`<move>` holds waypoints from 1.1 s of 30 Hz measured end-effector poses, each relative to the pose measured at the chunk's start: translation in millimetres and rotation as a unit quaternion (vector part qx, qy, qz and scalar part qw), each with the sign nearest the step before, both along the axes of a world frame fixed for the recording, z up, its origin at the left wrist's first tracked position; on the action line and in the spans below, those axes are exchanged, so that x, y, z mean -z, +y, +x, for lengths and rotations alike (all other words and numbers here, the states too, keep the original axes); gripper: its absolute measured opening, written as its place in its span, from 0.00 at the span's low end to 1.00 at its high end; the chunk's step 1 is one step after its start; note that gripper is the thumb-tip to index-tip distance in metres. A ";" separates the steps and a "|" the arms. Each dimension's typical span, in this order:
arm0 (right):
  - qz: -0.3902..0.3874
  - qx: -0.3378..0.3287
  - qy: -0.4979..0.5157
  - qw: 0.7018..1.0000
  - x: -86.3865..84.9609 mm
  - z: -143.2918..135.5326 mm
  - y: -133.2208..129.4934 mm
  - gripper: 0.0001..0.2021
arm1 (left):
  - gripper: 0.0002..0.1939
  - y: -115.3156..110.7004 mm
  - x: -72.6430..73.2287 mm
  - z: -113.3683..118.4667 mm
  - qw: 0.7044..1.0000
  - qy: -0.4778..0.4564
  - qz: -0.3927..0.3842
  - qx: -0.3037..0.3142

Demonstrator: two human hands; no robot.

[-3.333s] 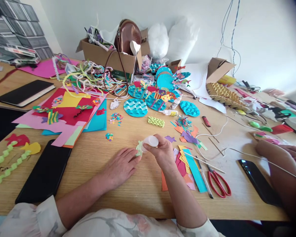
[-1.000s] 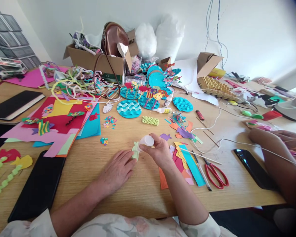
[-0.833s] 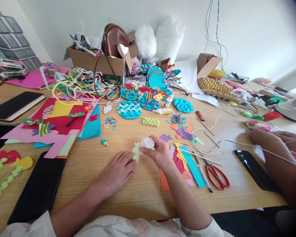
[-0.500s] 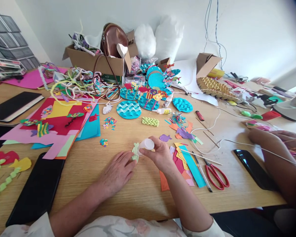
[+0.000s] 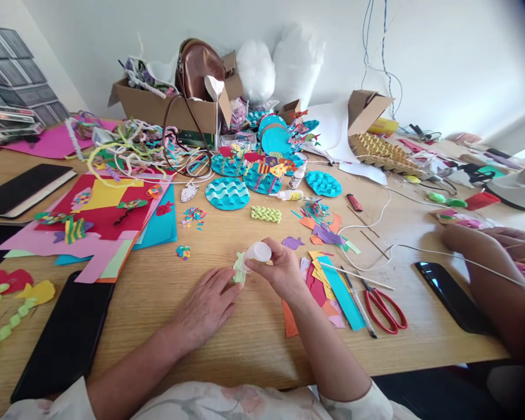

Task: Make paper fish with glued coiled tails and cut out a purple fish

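Observation:
My right hand [image 5: 284,271] is wrapped round a small white glue bottle [image 5: 259,252], tilted with its base up. The bottle's narrow end points down at a pale green paper fish [image 5: 240,268] on the table; the tip itself is hard to see. My left hand [image 5: 207,306] lies flat on the wood, fingers stretched out, with the fingertips at the lower edge of the paper fish. Just right of the right hand is a purple paper fish [image 5: 293,242]. Ahead lies a lime green wavy braided strip [image 5: 266,214].
Red-handled scissors [image 5: 385,309], a pen [image 5: 361,306] and paper scraps [image 5: 317,286] lie to the right. Beyond them are a phone [image 5: 450,297] and another person's arm [image 5: 481,274]. Coloured sheets [image 5: 109,227] and a black phone [image 5: 65,332] are at left; blue discs [image 5: 227,193] stand behind.
The glue bottle and my right hand have shifted slightly left and down over the pale green fish. My left hand stays in place.

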State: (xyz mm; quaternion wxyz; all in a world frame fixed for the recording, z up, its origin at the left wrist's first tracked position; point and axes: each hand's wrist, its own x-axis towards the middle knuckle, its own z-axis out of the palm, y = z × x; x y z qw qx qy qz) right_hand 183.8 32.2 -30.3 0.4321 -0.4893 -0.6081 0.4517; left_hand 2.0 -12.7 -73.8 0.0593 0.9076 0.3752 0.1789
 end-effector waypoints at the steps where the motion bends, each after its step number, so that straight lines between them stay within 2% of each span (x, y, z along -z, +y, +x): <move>1: 0.002 -0.002 -0.006 1.000 0.0 -0.1 -0.1 0.11 | 0.17 0.0 0.0 -0.1 1.000 -0.001 -0.003 0.000; 21: -0.001 0.007 0.006 1.000 -1.3 1.8 -0.3 0.10 | 0.16 -0.1 -1.6 0.6 0.999 0.018 0.026 0.000; 33: 0.006 -0.001 -0.011 1.000 -2.7 1.6 -0.1 0.10 | 0.15 -0.4 -2.5 0.3 1.000 0.011 0.016 -0.001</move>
